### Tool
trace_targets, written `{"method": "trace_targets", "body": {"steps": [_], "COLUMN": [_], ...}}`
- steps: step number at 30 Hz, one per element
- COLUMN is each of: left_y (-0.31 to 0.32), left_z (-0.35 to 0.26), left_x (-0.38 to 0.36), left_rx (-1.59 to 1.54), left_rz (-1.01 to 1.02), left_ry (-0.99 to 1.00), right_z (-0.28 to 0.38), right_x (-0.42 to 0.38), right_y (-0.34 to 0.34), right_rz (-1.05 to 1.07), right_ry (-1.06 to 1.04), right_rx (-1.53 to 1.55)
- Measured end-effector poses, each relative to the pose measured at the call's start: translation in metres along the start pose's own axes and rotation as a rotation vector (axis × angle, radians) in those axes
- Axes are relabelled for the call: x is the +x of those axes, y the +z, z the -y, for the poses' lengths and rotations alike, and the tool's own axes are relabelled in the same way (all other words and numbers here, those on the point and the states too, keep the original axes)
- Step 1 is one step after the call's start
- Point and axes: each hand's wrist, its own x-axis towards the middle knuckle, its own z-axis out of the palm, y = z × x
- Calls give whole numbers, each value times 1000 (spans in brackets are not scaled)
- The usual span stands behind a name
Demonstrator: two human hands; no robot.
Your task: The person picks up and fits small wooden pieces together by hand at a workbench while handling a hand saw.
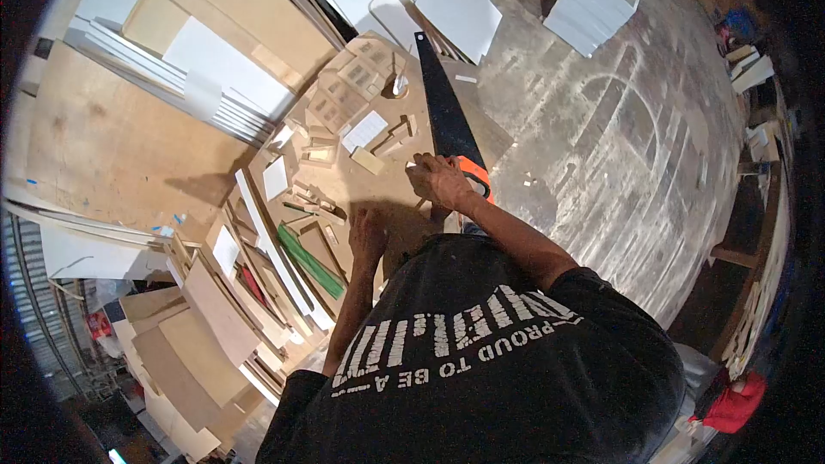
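A handsaw point(449, 112) with a black blade and an orange handle lies along the workbench's right side, its tip pointing away from me. My right hand point(440, 180) is beside the saw handle and partly in front of it. Its fingers are bent toward the left, away from the orange grip, and close together; what they pinch is too small to name. Lower on the bench, my left hand point(368, 234) has its fingers curled down in shadow, and anything in them is hidden. Small wooden pieces point(318, 199) lie left of that hand, and a tan block point(368, 161) lies beyond it.
Box-like wooden pieces point(351, 82) and a white sheet point(364, 131) are on the bench point(391, 185). A green strip point(309, 259) and long boards point(273, 241) line its left side. White panels point(451, 0) stand behind. Stained concrete floor point(601, 180) stretches out right.
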Motion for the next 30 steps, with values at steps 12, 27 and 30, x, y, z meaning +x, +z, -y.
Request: {"method": "trace_targets", "body": {"steps": [12, 27, 30], "left_y": [8, 21, 66], "left_z": [22, 32, 55], "left_x": [-36, -78, -86], "left_rx": [-129, -207, -441], "left_rz": [-85, -217, -251], "left_ry": [9, -75, -192], "right_z": [-35, 5, 9], "right_x": [42, 23, 26], "right_y": [5, 16, 8], "right_rz": [-212, -72, -35], "right_ry": [406, 65, 85], "right_rx": [310, 101, 412]}}
